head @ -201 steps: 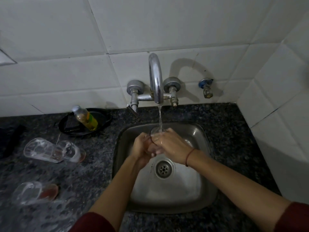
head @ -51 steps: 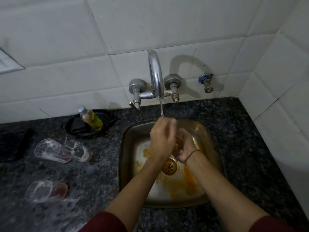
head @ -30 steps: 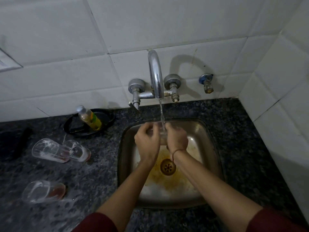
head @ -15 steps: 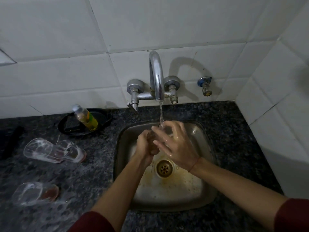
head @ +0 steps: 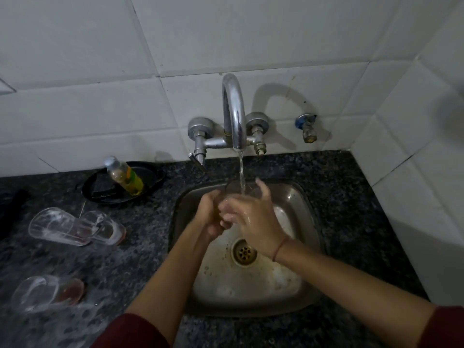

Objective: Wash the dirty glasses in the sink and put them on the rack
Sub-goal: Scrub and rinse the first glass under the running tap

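A clear drinking glass (head: 234,188) stands upright over the steel sink (head: 305,222), under the running tap (head: 234,116). Water falls into its mouth. My left hand (head: 209,214) wraps the glass from the left and hides its lower part. My right hand (head: 251,218) covers the near side, fingers spread over the rim. On the counter at the left lie three soapy glasses on their sides: two touching (head: 57,226) (head: 108,228), and one nearer the front (head: 47,293).
A dish soap bottle (head: 124,175) rests in a black tray (head: 155,175) by the wall. A small valve (head: 307,128) sticks out of the tiles to the right of the tap. Foam lies in the sink around the drain (head: 244,252). White tiled wall closes the right side.
Both hands keep turning the glass under the stream. The orange-brown liquid that spread in the sink has mostly washed away, leaving foam. The glasses on the counter have not moved.
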